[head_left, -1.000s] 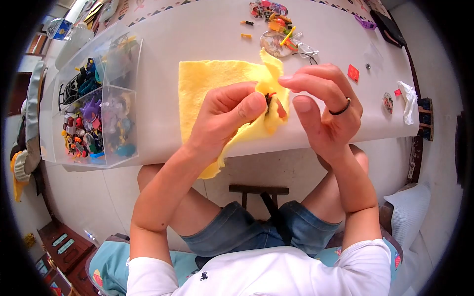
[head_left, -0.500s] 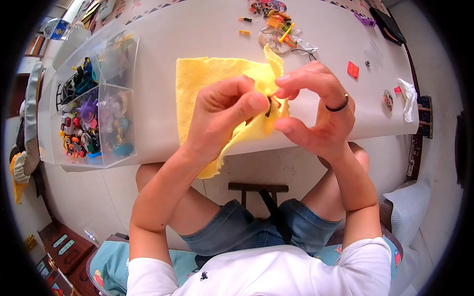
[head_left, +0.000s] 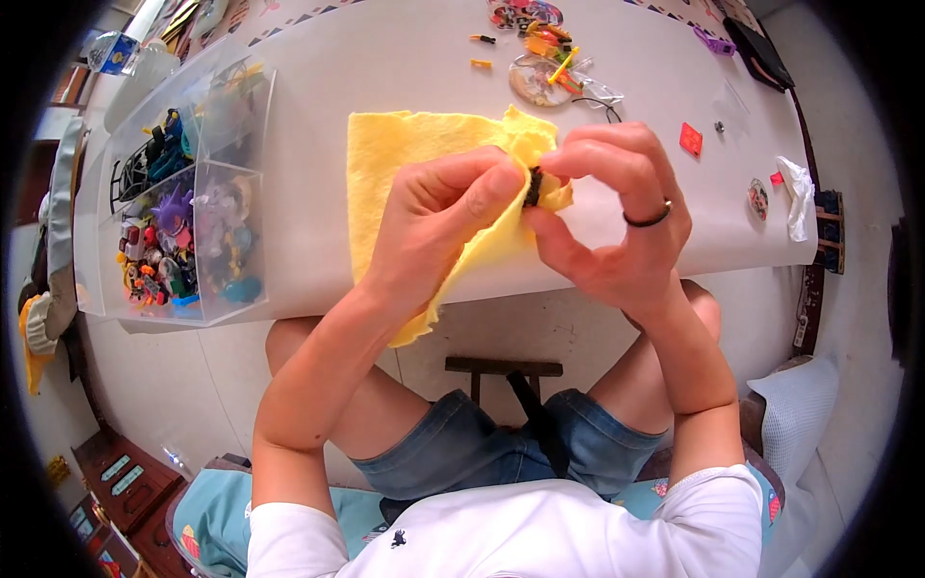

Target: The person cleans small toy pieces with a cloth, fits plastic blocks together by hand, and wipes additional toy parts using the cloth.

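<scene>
A yellow cloth (head_left: pixel 400 144) with wavy cut edges hangs partly over the front of the white table. My left hand (head_left: pixel 438 212) pinches it between thumb and forefinger, near a gathered fold. Just right of that thumb, a small dark piece (head_left: pixel 533 187) shows against the fold; its kind I cannot make out. My right hand (head_left: pixel 617 217) curls around the other side, its thumb and forefinger tips at the cloth and the dark piece. A dark band circles one of its fingers.
On the left stands a clear divided box (head_left: pixel 231 193) of small toys. Toward the back lie colourful plastic pieces (head_left: pixel 549 67). A red tag (head_left: pixel 691 139), a crumpled white tissue (head_left: pixel 796 197) and a black case (head_left: pixel 756 53) lie to the right. The table's front edge runs above my knees.
The raised cloth flap by my right fingers has folded down. The dark piece now shows more plainly, and my right thumb and forefinger have moved closer in around it.
</scene>
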`<state>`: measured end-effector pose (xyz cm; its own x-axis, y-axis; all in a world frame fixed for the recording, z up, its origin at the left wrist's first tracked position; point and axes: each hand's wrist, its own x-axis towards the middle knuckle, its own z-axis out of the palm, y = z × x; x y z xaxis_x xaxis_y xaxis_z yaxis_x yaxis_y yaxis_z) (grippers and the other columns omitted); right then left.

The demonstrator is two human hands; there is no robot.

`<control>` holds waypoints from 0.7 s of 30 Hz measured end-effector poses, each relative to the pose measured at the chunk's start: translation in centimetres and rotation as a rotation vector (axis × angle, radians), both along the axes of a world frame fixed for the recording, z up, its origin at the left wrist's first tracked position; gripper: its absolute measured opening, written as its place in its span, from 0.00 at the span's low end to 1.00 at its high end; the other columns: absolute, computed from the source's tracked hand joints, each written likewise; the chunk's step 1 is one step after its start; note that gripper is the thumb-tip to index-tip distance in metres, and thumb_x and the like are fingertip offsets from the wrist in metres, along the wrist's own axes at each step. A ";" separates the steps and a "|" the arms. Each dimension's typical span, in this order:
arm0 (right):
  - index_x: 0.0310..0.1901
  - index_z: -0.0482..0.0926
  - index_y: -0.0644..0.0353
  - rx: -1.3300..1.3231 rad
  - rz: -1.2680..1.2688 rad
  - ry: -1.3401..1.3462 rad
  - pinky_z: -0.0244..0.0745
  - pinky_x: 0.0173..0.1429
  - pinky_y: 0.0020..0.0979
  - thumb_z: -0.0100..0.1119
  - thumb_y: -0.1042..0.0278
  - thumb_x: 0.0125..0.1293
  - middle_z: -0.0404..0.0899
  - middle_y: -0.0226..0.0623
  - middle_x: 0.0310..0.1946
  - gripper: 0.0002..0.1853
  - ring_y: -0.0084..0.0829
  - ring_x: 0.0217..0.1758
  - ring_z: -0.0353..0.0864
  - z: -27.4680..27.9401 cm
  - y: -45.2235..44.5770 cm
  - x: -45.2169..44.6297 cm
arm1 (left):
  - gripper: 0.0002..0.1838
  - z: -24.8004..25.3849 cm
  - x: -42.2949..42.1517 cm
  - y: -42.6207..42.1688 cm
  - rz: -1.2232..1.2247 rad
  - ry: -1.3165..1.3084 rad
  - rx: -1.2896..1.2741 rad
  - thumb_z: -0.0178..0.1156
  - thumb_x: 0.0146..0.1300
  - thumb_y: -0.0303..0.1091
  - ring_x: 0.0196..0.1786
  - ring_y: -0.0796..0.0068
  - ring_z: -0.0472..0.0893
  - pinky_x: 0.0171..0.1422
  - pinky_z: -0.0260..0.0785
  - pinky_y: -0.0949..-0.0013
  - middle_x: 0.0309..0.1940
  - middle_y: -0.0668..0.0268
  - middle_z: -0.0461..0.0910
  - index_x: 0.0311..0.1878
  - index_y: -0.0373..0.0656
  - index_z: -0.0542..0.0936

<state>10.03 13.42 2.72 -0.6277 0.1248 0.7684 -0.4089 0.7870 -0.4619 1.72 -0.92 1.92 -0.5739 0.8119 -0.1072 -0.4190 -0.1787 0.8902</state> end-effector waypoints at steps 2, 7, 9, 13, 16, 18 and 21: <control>0.34 0.74 0.56 -0.004 -0.008 0.023 0.72 0.33 0.27 0.67 0.75 0.40 0.75 0.35 0.31 0.17 0.29 0.30 0.75 0.1 0.4 0.0 | 0.08 -0.1 0.1 0.1 -0.044 -0.025 0.076 0.57 0.60 0.32 0.38 0.84 0.73 0.44 0.65 0.80 0.35 0.70 0.77 0.37 0.36 0.78; 0.34 0.72 0.57 -0.123 0.115 0.076 0.71 0.37 0.26 0.68 0.77 0.39 0.76 0.36 0.31 0.18 0.29 0.32 0.75 -0.5 0.7 0.0 | 0.09 -0.7 0.1 0.4 -0.110 -0.127 0.212 0.59 0.58 0.30 0.41 0.82 0.75 0.48 0.67 0.79 0.38 0.68 0.77 0.41 0.38 0.77; 0.34 0.71 0.57 -0.132 0.155 0.084 0.70 0.37 0.26 0.68 0.77 0.39 0.76 0.36 0.31 0.19 0.29 0.32 0.74 -0.6 0.7 -0.1 | 0.08 -0.2 0.1 0.5 -0.126 -0.170 0.233 0.60 0.58 0.29 0.40 0.82 0.75 0.47 0.67 0.79 0.37 0.68 0.77 0.40 0.39 0.76; 0.34 0.73 0.57 -0.112 0.178 0.090 0.70 0.36 0.26 0.68 0.77 0.39 0.75 0.36 0.31 0.18 0.29 0.32 0.74 -0.4 0.9 -0.1 | 0.05 -0.7 0.0 0.4 -0.141 -0.177 0.245 0.61 0.57 0.29 0.38 0.84 0.74 0.46 0.67 0.79 0.34 0.70 0.75 0.35 0.40 0.76; 0.33 0.75 0.57 -0.044 0.138 0.054 0.70 0.35 0.26 0.68 0.76 0.38 0.75 0.35 0.31 0.17 0.30 0.32 0.74 0.4 0.7 0.2 | 0.05 -1.5 -0.3 0.7 -0.150 -0.093 0.315 0.61 0.56 0.29 0.37 0.86 0.73 0.44 0.66 0.81 0.32 0.72 0.74 0.34 0.41 0.76; 0.32 0.77 0.56 -0.006 0.118 0.043 0.69 0.35 0.26 0.69 0.76 0.37 0.75 0.34 0.30 0.16 0.30 0.32 0.74 0.5 0.7 0.4 | 0.05 -1.5 -0.5 0.5 -0.143 -0.080 0.315 0.61 0.56 0.29 0.37 0.87 0.73 0.43 0.66 0.81 0.31 0.73 0.73 0.34 0.41 0.76; 0.32 0.78 0.56 -0.017 0.126 0.051 0.69 0.34 0.26 0.69 0.75 0.37 0.75 0.34 0.30 0.15 0.31 0.31 0.74 0.1 0.8 0.4 | 0.05 -1.6 -0.4 0.3 -0.127 -0.188 0.279 0.62 0.56 0.30 0.37 0.87 0.73 0.42 0.65 0.82 0.33 0.73 0.74 0.34 0.41 0.76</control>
<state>10.38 14.20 2.81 -0.5995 0.0605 0.7981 -0.5272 0.7204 -0.4507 1.30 -0.62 0.34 -0.4578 0.8883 0.0348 -0.6053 -0.3402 0.7196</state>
